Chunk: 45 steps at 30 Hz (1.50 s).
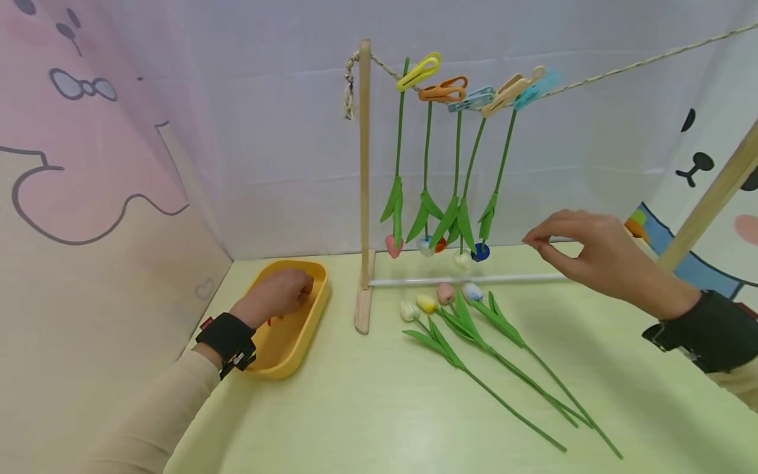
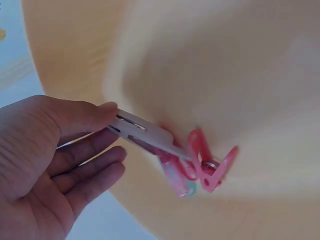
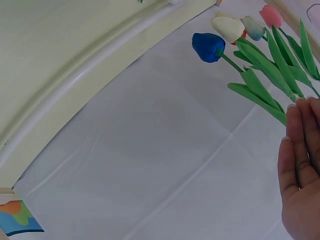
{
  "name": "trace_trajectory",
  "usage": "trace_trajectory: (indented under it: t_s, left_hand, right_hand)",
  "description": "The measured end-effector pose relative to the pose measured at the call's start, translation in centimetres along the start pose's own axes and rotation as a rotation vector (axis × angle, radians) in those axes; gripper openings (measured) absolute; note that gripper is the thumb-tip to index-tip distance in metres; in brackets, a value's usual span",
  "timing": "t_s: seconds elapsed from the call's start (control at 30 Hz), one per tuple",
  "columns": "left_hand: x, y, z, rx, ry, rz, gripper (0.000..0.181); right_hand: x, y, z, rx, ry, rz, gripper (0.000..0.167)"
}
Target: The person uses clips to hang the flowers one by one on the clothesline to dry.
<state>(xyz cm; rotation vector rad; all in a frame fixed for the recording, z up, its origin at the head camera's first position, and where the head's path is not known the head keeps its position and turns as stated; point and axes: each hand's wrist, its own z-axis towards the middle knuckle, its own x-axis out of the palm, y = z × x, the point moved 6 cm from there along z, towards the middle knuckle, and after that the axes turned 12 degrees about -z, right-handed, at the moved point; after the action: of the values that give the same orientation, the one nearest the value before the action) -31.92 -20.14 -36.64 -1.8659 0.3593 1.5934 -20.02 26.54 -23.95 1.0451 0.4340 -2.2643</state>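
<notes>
Pinching pale clip: your left hand, pink clip beyond, yellow tray beneath. Your right hand: empty, fingers nearly straight, blue tulip hanging leftward.

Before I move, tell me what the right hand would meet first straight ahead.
Likely the hanging blue cup-shaped artificial tulip: the right hand points toward it in the head view, though depth is unclear.

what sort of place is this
Perhaps a play or craft corner, though the wider room is out of view: cartoon-printed walls flank a pale tabletop, and tulips hang upside down, pegged to a rope.
</notes>
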Motion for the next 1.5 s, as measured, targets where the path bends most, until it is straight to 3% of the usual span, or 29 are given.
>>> trace_trajectory:
  t_s: [0.2, 0.37, 0.57, 0.73, 1.13, 1.5]
  left_hand:
    - [-1.8, -0.6, -0.8, -0.026, -0.066, -0.051, 0.007]
    - [-4.2, -1.8, -1.8, 0.043, -0.188, -0.102, 0.008]
    - [-6.6, -4.3, -1.8, 0.135, -0.323, -0.147, 0.009]
    - [-7.3, -7.2, -1.7, 0.184, -0.386, -0.198, 0.009]
    - [-5.6, -13.0, -1.5, 0.27, -0.449, -0.43, 0.012]
    - [-2.4, -17.6, -0.1, 0.386, -0.388, -0.746, 0.012]
  right_hand:
    - [0.4, 0.3, -0.2, -0.023, -0.001, 0.01, 0.032]
    - [0.7, 0.7, -0.1, -0.024, 0.005, 0.024, 0.035]
    - [1.2, 1.4, 0.0, -0.047, -0.004, 0.057, 0.038]
    - [1.6, 2.1, 0.1, -0.058, -0.009, 0.09, 0.04]
    - [3.7, 4.8, 0.4, -0.047, 0.027, 0.162, 0.035]
    - [7.4, 7.7, 0.3, -0.012, 0.17, 0.299, 0.029]
